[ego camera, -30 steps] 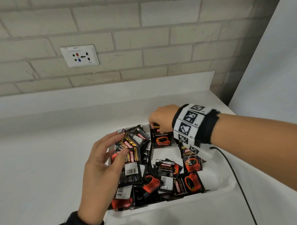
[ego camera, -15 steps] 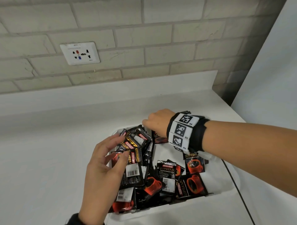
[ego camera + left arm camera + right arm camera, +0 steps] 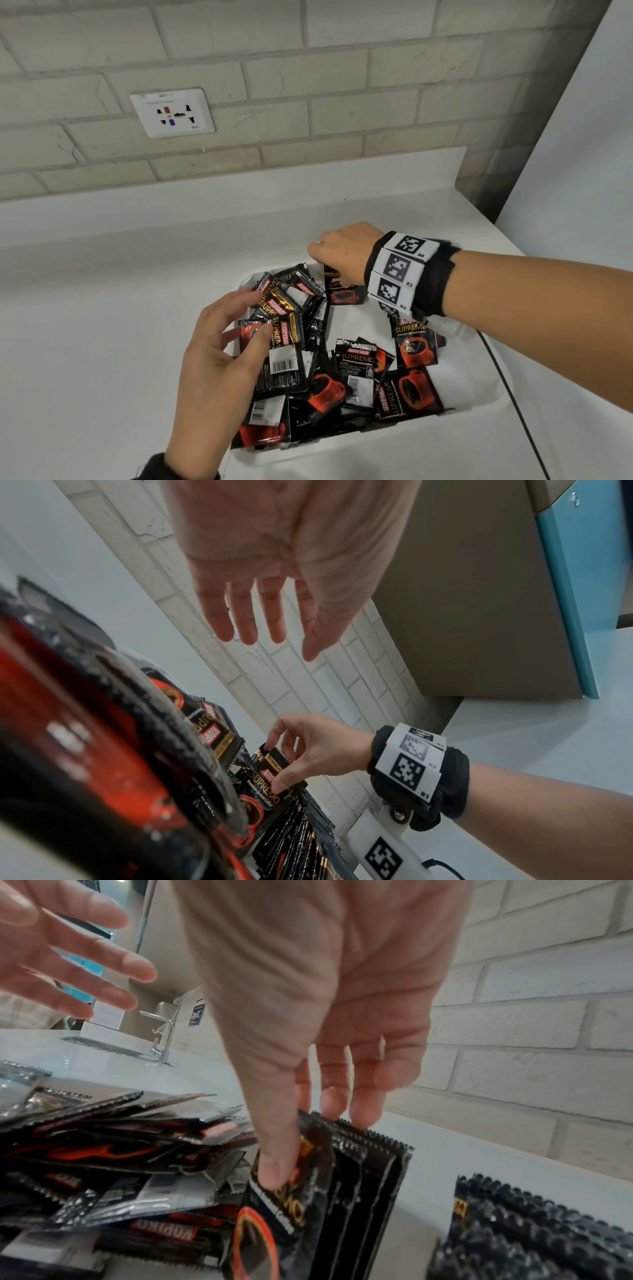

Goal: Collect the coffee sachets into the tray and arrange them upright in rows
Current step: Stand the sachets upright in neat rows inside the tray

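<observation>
Thumb and fingers of the right hand (image 3: pixel 342 251) pinch the serrated top edges of a few upright sachets (image 3: pixel 342 1177) at the far wall of the white tray (image 3: pixel 479 404), thumb pressed on the glossy front pack. The left hand (image 3: pixel 219 359) hovers with fingers spread and relaxed above the loose heap (image 3: pixel 294 342) of crinkled black-and-red foil packs filling the tray's left side; whether its fingertips touch the packs cannot be told. Bare white floor shows mid-tray. A tagged wristband (image 3: pixel 404 274) hides part of the row. A black cable (image 3: pixel 513 394) runs along the counter (image 3: pixel 102 308), cut off below.
</observation>
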{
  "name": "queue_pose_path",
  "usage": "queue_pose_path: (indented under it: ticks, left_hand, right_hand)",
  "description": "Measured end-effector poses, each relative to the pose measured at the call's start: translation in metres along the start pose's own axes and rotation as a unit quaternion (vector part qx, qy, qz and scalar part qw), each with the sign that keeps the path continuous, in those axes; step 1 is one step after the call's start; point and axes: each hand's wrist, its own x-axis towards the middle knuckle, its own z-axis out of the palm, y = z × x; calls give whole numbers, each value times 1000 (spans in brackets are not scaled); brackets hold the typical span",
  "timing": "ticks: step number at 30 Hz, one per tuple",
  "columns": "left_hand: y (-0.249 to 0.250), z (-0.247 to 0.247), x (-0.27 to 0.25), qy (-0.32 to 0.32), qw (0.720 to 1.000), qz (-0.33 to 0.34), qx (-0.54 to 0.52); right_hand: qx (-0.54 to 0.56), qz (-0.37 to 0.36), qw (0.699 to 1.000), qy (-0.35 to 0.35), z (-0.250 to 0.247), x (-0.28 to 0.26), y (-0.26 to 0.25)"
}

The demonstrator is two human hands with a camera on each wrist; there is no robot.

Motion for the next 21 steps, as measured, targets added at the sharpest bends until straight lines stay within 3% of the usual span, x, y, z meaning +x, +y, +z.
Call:
queue_pose_path:
  ticks: [16, 21]
  left_hand:
    - [-2, -7, -2, 8, 1000, -19, 2]
    - [-3, -13, 7, -19, 999, 2, 41]
  right_hand:
    - [84, 55, 995, 20, -7, -6, 16]
    - [123, 70, 989, 36, -13, -18, 21]
